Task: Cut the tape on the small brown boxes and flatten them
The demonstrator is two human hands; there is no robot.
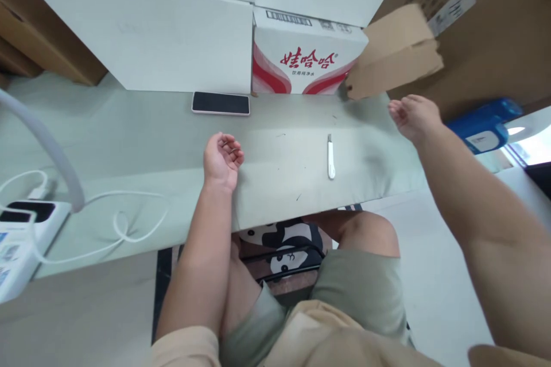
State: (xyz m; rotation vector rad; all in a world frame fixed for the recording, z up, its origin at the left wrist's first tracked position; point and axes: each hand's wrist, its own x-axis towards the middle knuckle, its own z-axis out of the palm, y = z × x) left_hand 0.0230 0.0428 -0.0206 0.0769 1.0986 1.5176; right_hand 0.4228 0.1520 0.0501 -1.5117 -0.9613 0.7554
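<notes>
My left hand (222,159) rests palm up over the pale green table, its fingers loosely curled and apart, holding nothing. Just beyond it lies a phone (221,104) with a dark screen. My right hand (412,117) is raised at the right, fingers bent inward; I cannot make out anything in it. A folded piece of brown cardboard (394,66) leans just past that hand. Between my hands, nearer the right one, a white utility knife (330,159) lies on the table.
A white and red carton (305,60) stands at the back beside large white panels (172,28). At the right are a big brown box (482,28) and a blue bottle (486,123). A white device (51,226) with a looping cable (124,235) sits at the left.
</notes>
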